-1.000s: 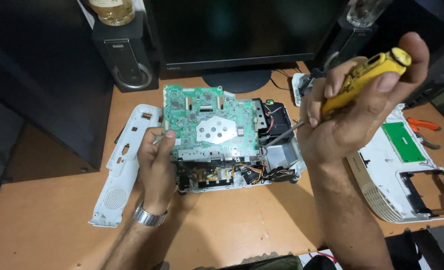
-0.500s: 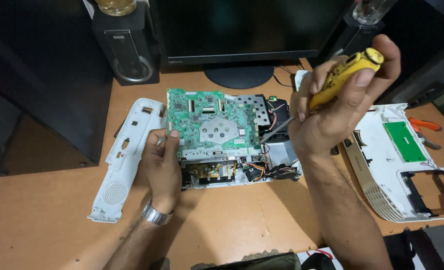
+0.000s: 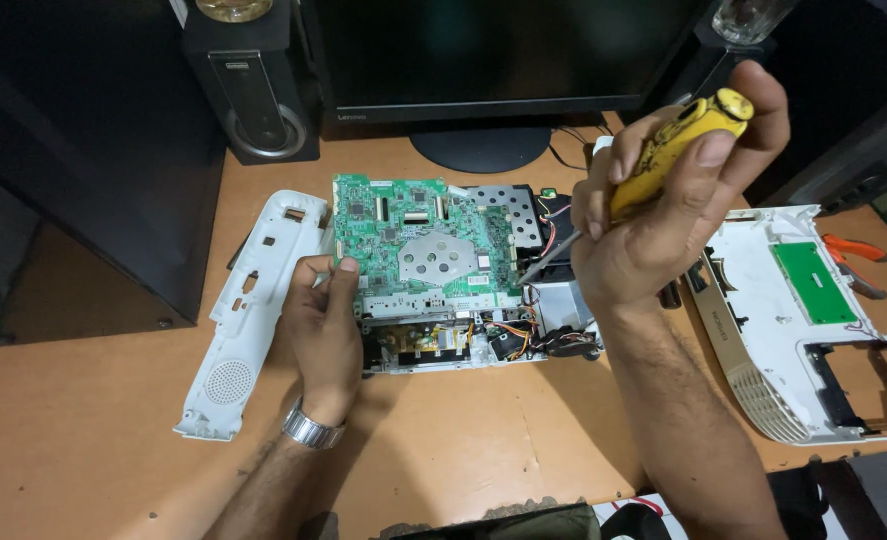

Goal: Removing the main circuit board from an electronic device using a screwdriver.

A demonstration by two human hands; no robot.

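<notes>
An opened device lies on the wooden desk, its green circuit board (image 3: 413, 235) on top with a round-holed metal shield in the middle. My left hand (image 3: 325, 320) grips the board's left front edge, thumb on the board. My right hand (image 3: 653, 210) is wrapped around a yellow-handled screwdriver (image 3: 678, 150). Its metal tip points down-left and meets the right edge of the board. Below the board, the white chassis (image 3: 463, 345) shows coloured wires and a fan.
A long white side panel (image 3: 253, 300) lies left of the device. A white top cover (image 3: 803, 320) with a green pad lies at the right, with orange-handled pliers (image 3: 858, 250) beyond it. A monitor stand (image 3: 478, 145) and a black speaker (image 3: 258, 90) stand behind.
My right hand with the screwdriver has shifted slightly left and down toward the board. The left hand keeps its hold on the board's edge.
</notes>
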